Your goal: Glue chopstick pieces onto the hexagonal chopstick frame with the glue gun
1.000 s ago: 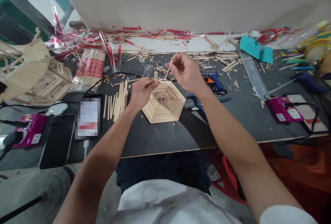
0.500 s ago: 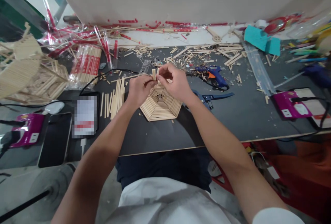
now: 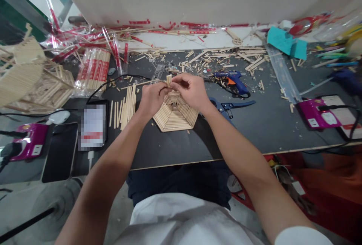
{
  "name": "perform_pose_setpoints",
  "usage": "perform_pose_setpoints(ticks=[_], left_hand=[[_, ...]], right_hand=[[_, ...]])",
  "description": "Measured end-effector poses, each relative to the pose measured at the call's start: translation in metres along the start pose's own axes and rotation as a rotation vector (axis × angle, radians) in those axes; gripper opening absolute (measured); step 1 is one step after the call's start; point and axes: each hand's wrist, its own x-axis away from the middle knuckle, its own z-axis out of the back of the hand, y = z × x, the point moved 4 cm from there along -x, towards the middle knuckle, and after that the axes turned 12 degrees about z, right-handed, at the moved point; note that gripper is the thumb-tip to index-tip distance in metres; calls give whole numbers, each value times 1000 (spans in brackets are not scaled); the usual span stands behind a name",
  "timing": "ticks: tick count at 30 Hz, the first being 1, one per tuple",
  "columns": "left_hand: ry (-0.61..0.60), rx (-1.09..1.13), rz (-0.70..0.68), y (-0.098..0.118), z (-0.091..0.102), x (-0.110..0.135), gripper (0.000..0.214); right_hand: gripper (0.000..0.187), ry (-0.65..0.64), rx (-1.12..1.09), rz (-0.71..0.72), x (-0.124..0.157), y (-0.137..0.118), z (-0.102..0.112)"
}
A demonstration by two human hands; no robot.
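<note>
Several short wooden sticks [image 3: 169, 79] stand close together, pinched between the fingers of both hands. My left hand [image 3: 154, 96] is closed on them from the left, and my right hand [image 3: 190, 89] grips them from the right with thumb and fingertips. Below my hands a hexagonal panel of wooden sticks [image 3: 178, 118], laid in rings round a small dark centre, rests on the table; my hands cover its far edge. Loose cut sticks [image 3: 128, 105] lie in a row left of the panel.
To the right are blue cutters [image 3: 226, 107] and a blue glue gun [image 3: 234, 80]. Phones [image 3: 60, 152] and a purple power socket [image 3: 31, 141] lie left. Packed sticks [image 3: 93, 71] and a stick-built model [image 3: 36, 75] stand farther back left. Scraps litter the table's back.
My right hand has moved slightly left and brought its stick against those in my left hand. The gap between the sticks has closed. The panel has stayed in place.
</note>
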Motion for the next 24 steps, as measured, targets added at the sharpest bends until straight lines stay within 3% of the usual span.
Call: perform_pose_setpoints(ticks=[16, 24], left_hand=[[-45, 152, 89, 2, 2, -4, 18], [-54, 211, 112, -1, -1, -5, 17]], right_hand=[[10, 35, -69, -38, 1, 1, 2], [18, 38, -87, -102, 1, 5, 1]])
